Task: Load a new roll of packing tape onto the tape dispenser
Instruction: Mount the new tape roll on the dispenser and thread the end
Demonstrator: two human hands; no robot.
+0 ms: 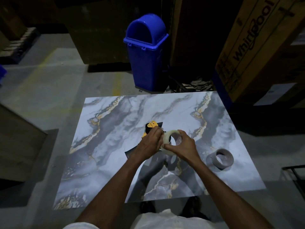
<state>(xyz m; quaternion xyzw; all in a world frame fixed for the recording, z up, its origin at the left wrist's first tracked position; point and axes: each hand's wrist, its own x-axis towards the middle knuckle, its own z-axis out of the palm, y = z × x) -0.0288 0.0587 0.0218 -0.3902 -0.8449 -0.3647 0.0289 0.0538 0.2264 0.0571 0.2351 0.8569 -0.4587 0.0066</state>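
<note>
Above the middle of the marble-patterned table (115, 162), my right hand (183, 146) grips a roll of clear packing tape (168, 136) by its rim. My left hand (149, 143) is curled against the roll's left side and covers most of the black and yellow tape dispenser (152, 125), whose top pokes out beyond my fingers. Whether the left hand holds the dispenser, the roll or the tape end is hidden. An empty grey cardboard core (220, 158) lies on the table to the right.
A blue swing-lid bin (146, 52) stands on the floor beyond the table's far edge. A large Whirlpool cardboard box (257, 47) leans at the right. Dark boxes stand behind and to the left. My feet show below the table's near edge.
</note>
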